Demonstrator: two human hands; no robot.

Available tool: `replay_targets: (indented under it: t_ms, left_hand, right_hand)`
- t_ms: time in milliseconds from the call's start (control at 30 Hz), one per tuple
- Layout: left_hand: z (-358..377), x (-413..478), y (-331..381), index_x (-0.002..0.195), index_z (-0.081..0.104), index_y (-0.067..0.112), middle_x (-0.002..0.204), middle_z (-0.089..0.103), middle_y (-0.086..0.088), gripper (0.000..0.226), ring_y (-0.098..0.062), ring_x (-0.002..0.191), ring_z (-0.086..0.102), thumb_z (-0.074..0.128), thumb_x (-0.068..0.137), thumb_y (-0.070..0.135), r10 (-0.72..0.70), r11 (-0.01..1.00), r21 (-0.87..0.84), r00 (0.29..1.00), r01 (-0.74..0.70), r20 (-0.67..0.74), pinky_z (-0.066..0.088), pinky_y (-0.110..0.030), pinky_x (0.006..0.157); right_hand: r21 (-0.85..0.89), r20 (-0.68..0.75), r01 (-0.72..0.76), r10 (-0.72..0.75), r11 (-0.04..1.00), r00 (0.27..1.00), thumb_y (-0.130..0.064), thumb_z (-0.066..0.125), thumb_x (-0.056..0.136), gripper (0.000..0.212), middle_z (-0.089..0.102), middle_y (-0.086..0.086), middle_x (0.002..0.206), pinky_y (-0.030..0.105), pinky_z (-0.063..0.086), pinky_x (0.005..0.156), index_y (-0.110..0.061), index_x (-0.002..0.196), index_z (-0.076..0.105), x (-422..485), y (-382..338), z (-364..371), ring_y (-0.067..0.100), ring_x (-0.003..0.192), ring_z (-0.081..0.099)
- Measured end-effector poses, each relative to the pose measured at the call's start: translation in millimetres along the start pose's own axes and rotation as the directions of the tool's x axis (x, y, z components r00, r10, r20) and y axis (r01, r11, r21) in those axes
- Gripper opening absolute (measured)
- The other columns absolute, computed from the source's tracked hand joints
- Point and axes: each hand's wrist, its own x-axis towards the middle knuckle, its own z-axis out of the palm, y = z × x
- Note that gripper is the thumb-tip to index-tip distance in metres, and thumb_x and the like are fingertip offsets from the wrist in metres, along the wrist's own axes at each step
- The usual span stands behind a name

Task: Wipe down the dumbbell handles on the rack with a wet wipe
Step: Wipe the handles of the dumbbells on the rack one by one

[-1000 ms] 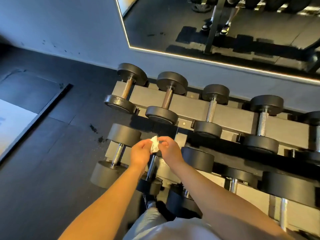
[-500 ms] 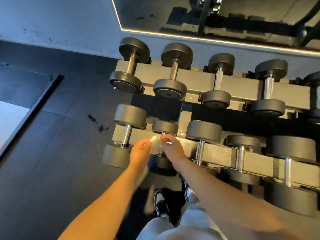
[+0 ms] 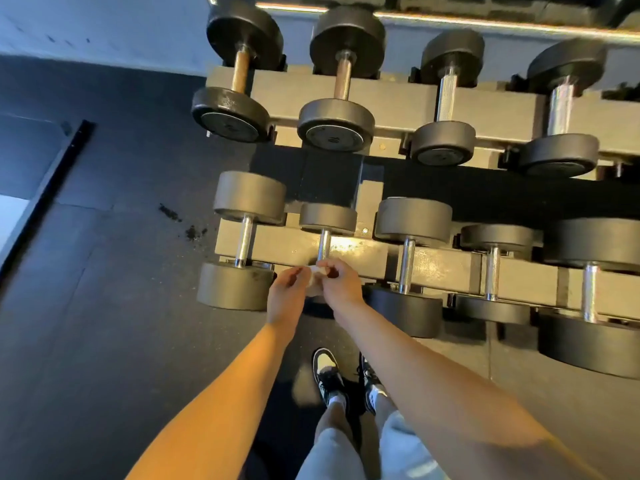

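Near the middle of the frame, in the head view, the left hand (image 3: 287, 296) and the right hand (image 3: 341, 284) meet, fingers curled, and both pinch a small crumpled wet wipe (image 3: 315, 271) between their fingertips. The wipe sits just at the lower end of the chrome handle (image 3: 324, 244) of the small dumbbell (image 3: 328, 216), second from the left on the lower tier of the rack (image 3: 381, 102). Whether the wipe touches the handle cannot be told. The hands cover that dumbbell's near head and the bottom of its handle.

Just left of them lies a larger dumbbell (image 3: 244, 242), its near head beside the left hand. To the right, three more chrome-handled dumbbells (image 3: 407, 265) run along the lower tier towards the right edge, each heavier-looking pair partly cut by the frame.

Across the upper part of the frame, the top tier holds four dumbbells: the two left ones (image 3: 239, 72) have rust-brown handles, the two right ones (image 3: 446, 98) bright knurled ones.

Along the top edge runs a lit mirror border (image 3: 485, 26). At lower centre, black-and-white shoes (image 3: 327, 372) stand on the dark rubber floor (image 3: 104, 306), close to the rack's front. Dark crumbs (image 3: 194, 232) lie on the floor left of the lower tier, and a black strip (image 3: 45, 199) crosses the far left.
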Motion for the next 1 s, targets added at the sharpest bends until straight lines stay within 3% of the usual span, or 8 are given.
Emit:
replay_targets:
  t_ms: [67,200,300,367,500,600,833,1000]
  left_hand:
    - [4,15,-11,0.112,0.070,0.024,0.102,0.071,0.002,0.018,-0.012,0.087,0.063,0.063,0.099,0.034,0.047,0.995,0.086,0.999,-0.046,-0.001,0.047,-0.025,0.076]
    - [7,43,-24,0.091,0.072,0.025,0.092,0.070,0.004,0.014,-0.015,0.090,0.064,0.066,0.097,0.012,0.020,0.999,0.033,0.998,-0.018,-0.060,0.051,-0.033,0.087]
    - [16,62,-31,0.110,0.070,0.013,0.104,0.068,0.000,0.014,-0.017,0.100,0.065,0.064,0.098,0.009,0.010,1.000,0.009,0.999,-0.009,-0.049,0.053,-0.025,0.088]
    - [23,73,-35,0.119,0.064,0.011,0.111,0.065,-0.003,0.022,-0.016,0.101,0.063,0.060,0.099,0.005,0.007,0.999,0.032,0.998,-0.005,-0.056,0.050,-0.016,0.079]
    - [37,94,-44,0.126,0.058,0.023,0.119,0.064,-0.003,0.025,-0.018,0.110,0.064,0.059,0.102,0.015,-0.016,0.994,-0.107,0.999,0.021,0.047,0.053,-0.029,0.094]
    - [44,112,-50,0.130,0.057,0.025,0.118,0.066,0.001,0.030,-0.012,0.107,0.064,0.062,0.101,0.025,0.018,0.997,0.076,0.994,-0.026,0.108,0.054,-0.030,0.094]
    - [47,161,-57,0.118,0.067,0.023,0.105,0.068,0.000,0.022,-0.012,0.092,0.063,0.056,0.101,0.015,0.061,0.988,0.153,0.984,-0.035,-0.170,0.049,-0.021,0.073]
    - [63,191,-56,0.129,0.065,0.020,0.115,0.065,0.004,0.028,-0.009,0.105,0.059,0.053,0.104,0.024,0.092,0.987,0.137,0.994,-0.082,-0.062,0.043,-0.022,0.088]
  right_hand:
    - [-0.012,0.023,0.001,-0.001,1.000,1.000,-0.013,0.060,0.098,0.021,0.059,-0.008,0.111,0.018,0.045,0.070,-0.029,0.110,0.065,10,7,-1,0.009,0.097,0.055]
    - [-0.012,0.028,-0.008,0.008,1.000,1.000,-0.021,0.063,0.098,0.018,0.062,-0.002,0.113,0.023,0.048,0.072,-0.025,0.115,0.065,35,27,-8,0.016,0.101,0.059]
    - [-0.009,-0.032,-0.017,0.016,1.000,0.999,-0.021,0.063,0.098,0.017,0.063,-0.003,0.113,0.033,0.056,0.084,-0.028,0.113,0.065,56,41,-10,0.018,0.104,0.060]
    - [0.011,-0.065,-0.028,0.029,1.000,0.997,-0.020,0.062,0.098,0.017,0.063,-0.005,0.110,0.027,0.054,0.081,-0.028,0.113,0.064,68,47,-8,0.014,0.102,0.059]
    - [0.038,-0.128,-0.008,0.012,0.999,0.992,-0.021,0.060,0.099,0.017,0.065,-0.005,0.107,0.022,0.050,0.078,-0.021,0.115,0.066,95,54,-2,0.011,0.099,0.060]
    - [0.071,-0.116,-0.019,0.027,0.997,0.993,-0.026,0.056,0.101,0.017,0.068,-0.001,0.103,0.025,0.052,0.079,-0.018,0.109,0.069,113,61,6,0.015,0.097,0.063]
    - [0.034,-0.122,0.019,-0.015,0.999,0.992,-0.024,0.055,0.102,0.018,0.069,-0.004,0.101,0.009,0.044,0.056,-0.019,0.112,0.068,146,77,21,0.009,0.082,0.064]
    - [-0.036,-0.197,0.035,-0.041,0.999,0.980,-0.025,0.055,0.100,0.012,0.069,-0.002,0.097,0.032,0.055,0.079,-0.023,0.100,0.067,170,94,34,0.019,0.089,0.066]
